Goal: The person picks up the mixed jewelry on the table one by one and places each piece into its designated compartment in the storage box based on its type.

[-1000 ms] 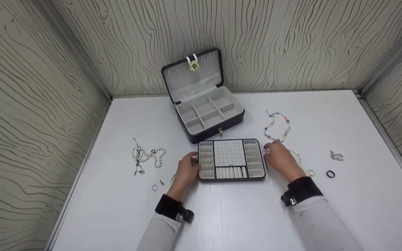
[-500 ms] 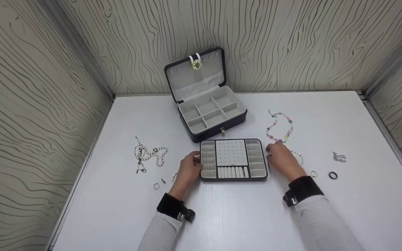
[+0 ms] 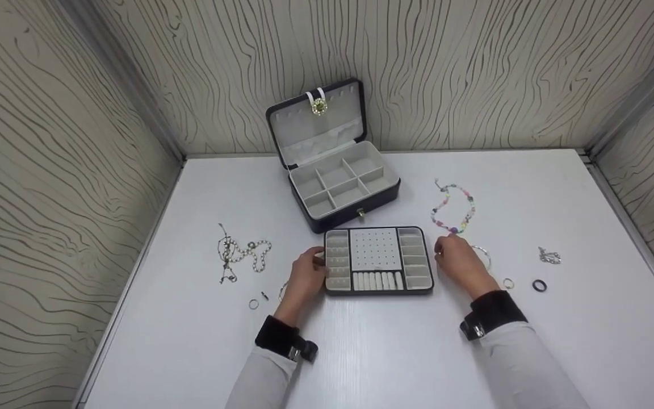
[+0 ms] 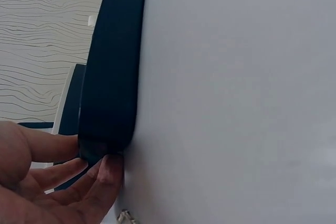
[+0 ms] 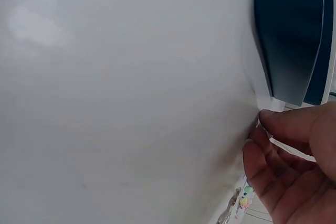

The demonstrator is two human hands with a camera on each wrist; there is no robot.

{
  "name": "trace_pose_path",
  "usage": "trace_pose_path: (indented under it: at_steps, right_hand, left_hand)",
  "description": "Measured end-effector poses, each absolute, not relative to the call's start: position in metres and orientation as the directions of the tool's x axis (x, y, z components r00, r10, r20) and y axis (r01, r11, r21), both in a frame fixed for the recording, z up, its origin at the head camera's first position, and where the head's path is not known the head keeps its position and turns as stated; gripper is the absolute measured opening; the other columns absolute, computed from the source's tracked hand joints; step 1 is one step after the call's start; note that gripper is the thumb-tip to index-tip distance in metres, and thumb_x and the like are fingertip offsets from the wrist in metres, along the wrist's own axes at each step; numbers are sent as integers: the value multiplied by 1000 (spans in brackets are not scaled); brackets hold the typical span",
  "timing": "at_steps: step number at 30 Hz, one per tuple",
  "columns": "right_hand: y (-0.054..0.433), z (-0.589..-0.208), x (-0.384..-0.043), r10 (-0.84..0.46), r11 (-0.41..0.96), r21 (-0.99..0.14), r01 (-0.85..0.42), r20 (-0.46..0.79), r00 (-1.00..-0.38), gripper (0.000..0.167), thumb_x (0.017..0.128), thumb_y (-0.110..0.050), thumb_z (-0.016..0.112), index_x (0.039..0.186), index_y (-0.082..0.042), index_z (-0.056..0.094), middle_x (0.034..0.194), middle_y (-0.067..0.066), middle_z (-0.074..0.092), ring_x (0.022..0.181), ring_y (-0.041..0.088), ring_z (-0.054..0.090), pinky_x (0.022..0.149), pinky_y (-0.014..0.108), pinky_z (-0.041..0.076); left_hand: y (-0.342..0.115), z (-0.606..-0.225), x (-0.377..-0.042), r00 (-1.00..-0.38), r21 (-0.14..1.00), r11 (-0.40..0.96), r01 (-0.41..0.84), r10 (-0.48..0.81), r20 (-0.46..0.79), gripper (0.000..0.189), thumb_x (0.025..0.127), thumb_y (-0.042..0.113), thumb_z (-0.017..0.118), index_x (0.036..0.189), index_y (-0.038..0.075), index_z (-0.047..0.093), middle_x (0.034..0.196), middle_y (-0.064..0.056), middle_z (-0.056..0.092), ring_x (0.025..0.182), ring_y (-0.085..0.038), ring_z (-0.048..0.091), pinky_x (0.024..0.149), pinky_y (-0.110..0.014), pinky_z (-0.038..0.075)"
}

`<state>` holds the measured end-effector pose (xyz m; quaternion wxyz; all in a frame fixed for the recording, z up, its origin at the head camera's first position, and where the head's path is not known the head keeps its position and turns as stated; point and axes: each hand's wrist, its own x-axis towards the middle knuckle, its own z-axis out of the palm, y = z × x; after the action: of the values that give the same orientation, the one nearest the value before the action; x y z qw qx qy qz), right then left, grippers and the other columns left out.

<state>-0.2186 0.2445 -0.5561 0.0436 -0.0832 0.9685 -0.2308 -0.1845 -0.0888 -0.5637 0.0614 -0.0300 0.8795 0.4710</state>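
Observation:
My left hand (image 3: 307, 275) grips the left end of a dark-edged jewelry tray (image 3: 375, 267), thumb and fingertips at its corner. Small side compartments, a dotted white earring panel and padded ring rolls make up this tray. In the left wrist view, the tray's dark side wall (image 4: 113, 66) runs along the white tabletop. My right hand (image 3: 460, 262) is just off the tray's right end, fingers loosely bent. A gap shows between its fingertips and the dark tray wall (image 5: 289, 35) in the right wrist view. A bangle (image 3: 483, 254) lies partly hidden behind that hand.
Behind the tray stands a jewelry box (image 3: 349, 207), lid raised, with several compartments. A colourful bead necklace (image 3: 469, 211) lies at the right, with a silver chain (image 3: 549, 255), a gold ring (image 3: 508, 283) and a black ring (image 3: 539, 285). Pearl strands (image 3: 256, 255) and a ring (image 3: 254, 304) lie left.
My right hand has drawn slightly away from the tray's right end. My left hand keeps its grip, and the tray has stayed in place.

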Motion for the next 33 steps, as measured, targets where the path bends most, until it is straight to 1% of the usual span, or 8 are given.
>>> trace_pose_path:
  at_steps: [4, 10, 13, 16, 19, 24, 29, 33]
  right_hand:
    - [247, -553, -215, -158, 856, -502, -123, -27, -987, 9, 85, 4, 61, 92, 8, 65, 81, 15, 60, 80, 33, 58, 75, 49, 48]
    - [243, -546, -208, -84, 748, -664, -10, -80, -993, 16, 91, -4, 60, 104, 5, 64, 94, 16, 63, 85, 28, 61, 72, 40, 51]
    - [240, -542, -204, -67, 642, -766, 38, -105, -992, 20, 93, -5, 59, 109, 5, 63, 100, 16, 65, 86, 24, 67, 71, 33, 53]
    - [236, -539, -200, -82, 502, -862, 63, -120, -989, 22, 96, -4, 57, 114, 8, 61, 101, 16, 66, 88, 21, 69, 76, 31, 55]
    - [230, -538, -198, -119, 372, -924, 85, -138, -983, 26, 98, -3, 55, 119, 11, 57, 101, 18, 66, 91, 21, 70, 82, 30, 55]
    - [218, -540, -196, -156, 279, -955, 99, -147, -977, 26, 99, 0, 53, 120, 14, 57, 103, 20, 64, 91, 22, 69, 82, 28, 55]
    - [206, -544, -195, -154, 253, -961, 111, -153, -976, 23, 97, 2, 55, 116, 13, 60, 103, 20, 63, 89, 20, 67, 80, 29, 56]
    - [196, -546, -196, -156, 262, -959, 110, -155, -976, 21, 96, 2, 57, 114, 13, 61, 101, 20, 64, 86, 21, 67, 76, 30, 57]
  left_hand:
    - [-90, -565, -184, -992, 833, 544, -99, 12, -125, 47, 85, -4, 64, 132, 0, 56, 100, -12, 66, 87, -21, 63, 77, -38, 53]
    - [-91, -566, -184, -992, 838, 536, -103, 10, -128, 48, 85, -4, 62, 132, 1, 57, 100, -11, 67, 86, -20, 63, 77, -37, 52]
    - [-91, -566, -184, -992, 838, 536, -101, 11, -126, 47, 84, -4, 62, 131, 1, 57, 101, -11, 67, 86, -20, 63, 77, -38, 52]
    - [-90, -566, -184, -992, 837, 537, -104, 8, -129, 47, 85, -5, 62, 131, 1, 57, 101, -11, 67, 86, -21, 62, 78, -38, 52]
    - [-89, -565, -184, -991, 833, 541, -116, -1, -137, 47, 85, -5, 61, 132, 1, 57, 101, -11, 67, 87, -20, 62, 78, -38, 52]
    - [-88, -566, -183, -993, 831, 548, -99, -1, -118, 47, 85, -5, 59, 131, 0, 57, 100, -11, 66, 87, -21, 62, 77, -37, 52]
    - [-89, -568, -183, -996, 834, 546, -77, 2, -93, 46, 84, -6, 59, 130, 0, 58, 99, -11, 67, 87, -21, 62, 77, -38, 52]
    - [-88, -568, -183, -994, 829, 551, -97, -8, -111, 47, 85, -4, 60, 131, 1, 57, 101, -10, 66, 88, -21, 62, 78, -37, 52]
